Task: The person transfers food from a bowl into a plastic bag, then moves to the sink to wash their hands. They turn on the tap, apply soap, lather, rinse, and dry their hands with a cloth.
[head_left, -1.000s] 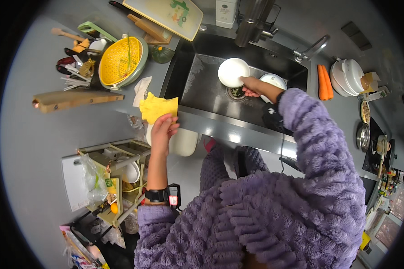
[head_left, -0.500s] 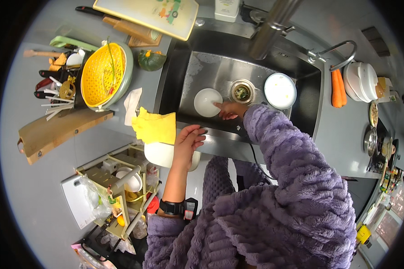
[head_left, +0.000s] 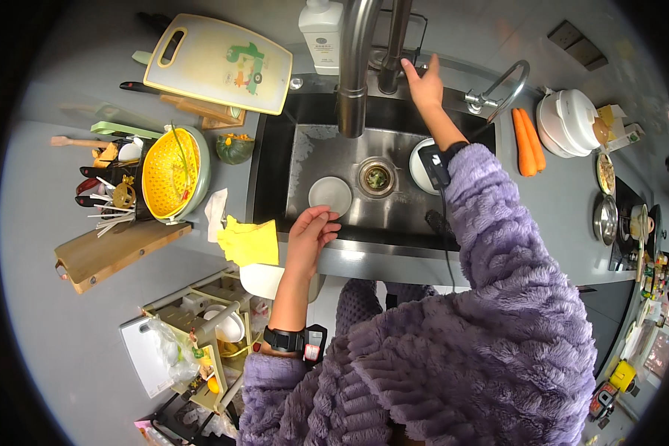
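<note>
My right hand (head_left: 425,88) reaches over the back rim of the sink, beside the base of the metal faucet (head_left: 351,82). Its thumb and fingers are spread, and nothing shows in them; whether the thumb touches the faucet I cannot tell. At the sink's front edge hovers my left hand (head_left: 312,232), loosely curled with fingers a little apart and holding nothing. Just beyond its fingertips a small whitish bowl (head_left: 330,193) rests on the sink floor (head_left: 297,160). A second white dish (head_left: 419,169) stands at the right, partly hidden by my right forearm.
Greenish scraps lie in the drain (head_left: 377,177). A yellow cloth (head_left: 247,241) drapes over the counter's front edge. Left of the sink are a small pumpkin (head_left: 235,149) and a yellow colander (head_left: 163,175); carrots (head_left: 526,143) lie at the right. A cutting board (head_left: 208,63) leans at the back.
My right hand has left the small bowl and moved up and right to the faucet base. My left hand stays near the sink's front edge. The whole view has shifted.
</note>
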The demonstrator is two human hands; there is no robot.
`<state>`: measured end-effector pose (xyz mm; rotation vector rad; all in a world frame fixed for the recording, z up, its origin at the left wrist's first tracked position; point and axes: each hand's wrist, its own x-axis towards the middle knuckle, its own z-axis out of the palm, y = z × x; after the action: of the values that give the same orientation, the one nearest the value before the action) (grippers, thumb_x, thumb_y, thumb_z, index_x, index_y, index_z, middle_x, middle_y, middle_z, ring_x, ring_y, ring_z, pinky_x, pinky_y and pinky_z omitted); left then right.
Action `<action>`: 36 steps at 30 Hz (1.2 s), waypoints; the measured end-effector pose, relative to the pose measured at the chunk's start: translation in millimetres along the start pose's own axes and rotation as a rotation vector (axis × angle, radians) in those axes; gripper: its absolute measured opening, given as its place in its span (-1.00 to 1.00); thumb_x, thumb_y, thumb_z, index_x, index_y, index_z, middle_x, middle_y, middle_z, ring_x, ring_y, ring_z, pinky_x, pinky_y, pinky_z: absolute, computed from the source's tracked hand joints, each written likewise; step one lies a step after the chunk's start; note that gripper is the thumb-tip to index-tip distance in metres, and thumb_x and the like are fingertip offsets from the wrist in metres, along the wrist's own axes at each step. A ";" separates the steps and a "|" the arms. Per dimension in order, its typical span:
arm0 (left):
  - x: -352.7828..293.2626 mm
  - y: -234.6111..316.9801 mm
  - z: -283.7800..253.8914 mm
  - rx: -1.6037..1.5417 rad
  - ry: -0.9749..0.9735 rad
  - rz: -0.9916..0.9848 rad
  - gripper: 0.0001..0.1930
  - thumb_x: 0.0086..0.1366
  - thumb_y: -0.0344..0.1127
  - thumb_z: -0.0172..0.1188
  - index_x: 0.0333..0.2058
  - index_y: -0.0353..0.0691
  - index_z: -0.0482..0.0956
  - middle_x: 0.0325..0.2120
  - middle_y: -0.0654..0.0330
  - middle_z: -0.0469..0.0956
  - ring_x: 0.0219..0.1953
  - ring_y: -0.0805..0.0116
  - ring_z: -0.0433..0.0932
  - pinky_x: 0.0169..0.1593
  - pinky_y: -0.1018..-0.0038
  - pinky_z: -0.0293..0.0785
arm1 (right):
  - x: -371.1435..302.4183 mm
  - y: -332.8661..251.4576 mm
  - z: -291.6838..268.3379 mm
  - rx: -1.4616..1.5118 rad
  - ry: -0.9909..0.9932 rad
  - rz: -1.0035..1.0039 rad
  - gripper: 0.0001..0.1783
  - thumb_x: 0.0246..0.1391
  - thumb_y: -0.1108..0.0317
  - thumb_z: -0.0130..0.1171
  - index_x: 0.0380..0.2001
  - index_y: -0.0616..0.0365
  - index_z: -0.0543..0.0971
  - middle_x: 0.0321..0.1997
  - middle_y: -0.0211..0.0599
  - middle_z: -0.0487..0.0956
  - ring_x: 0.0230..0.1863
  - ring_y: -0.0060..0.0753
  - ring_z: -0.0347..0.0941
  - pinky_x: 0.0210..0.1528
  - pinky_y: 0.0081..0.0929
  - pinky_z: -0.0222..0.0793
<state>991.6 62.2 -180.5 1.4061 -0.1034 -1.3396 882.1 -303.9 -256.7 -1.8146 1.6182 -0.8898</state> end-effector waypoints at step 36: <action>131.0 -55.0 74.1 -0.399 0.349 -0.134 -0.53 0.32 -0.02 -0.10 -0.03 -0.34 0.37 -0.12 0.09 0.44 -0.12 0.26 0.44 -0.05 0.39 0.38 | -218.2 7.3 74.6 0.787 -0.572 0.788 -0.59 0.19 0.08 -0.21 -0.05 0.12 0.38 -0.05 -0.18 0.42 -0.05 -0.26 0.31 -0.03 -0.33 0.23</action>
<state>950.8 -55.0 -281.9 1.2938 0.4728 -1.1241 922.5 -90.7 -335.2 -0.6828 1.1816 -0.4553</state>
